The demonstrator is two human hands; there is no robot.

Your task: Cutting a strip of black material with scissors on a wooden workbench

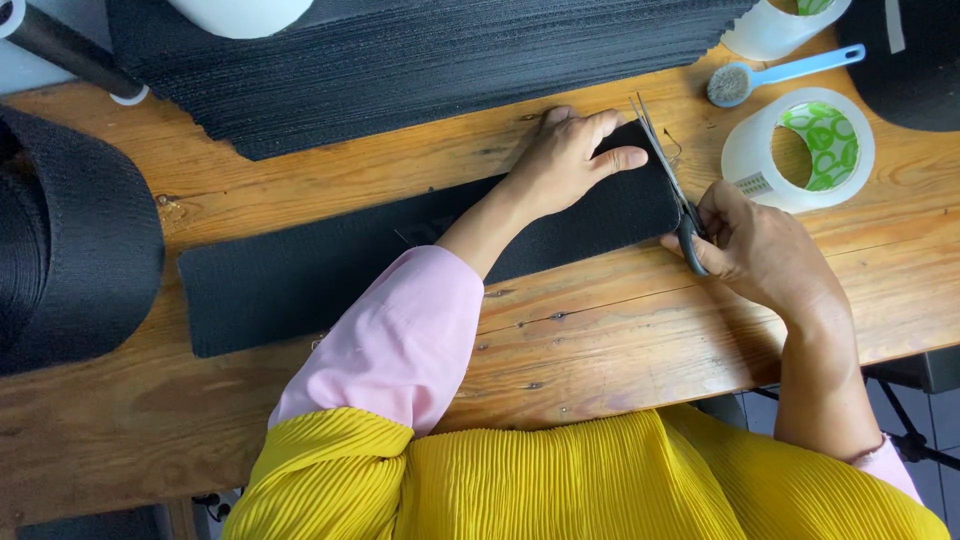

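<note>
Pressing the black webbing strip (pixel 330 275) under flat left fingers (pixel 600 135), right fingers (pixel 715 215) clasp scissors (pixel 668 180).

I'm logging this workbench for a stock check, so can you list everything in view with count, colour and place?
webbing strip: one, black, flat across the table's middle
scissors: one pair, silver blades with dark handles, at the strip's right end
stack of cut strips: one pile, black, top centre
webbing roll: one, black, left edge
tape roll: one, clear with a green-patterned core, right side
second tape roll: one, clear, top right, partly cut off
brush: one, light blue handle, grey bristles, top right
table: one, brown wood
left hand: one, pink sleeve, pressing flat on the strip
right hand: one, gripping the scissors' handles
</note>
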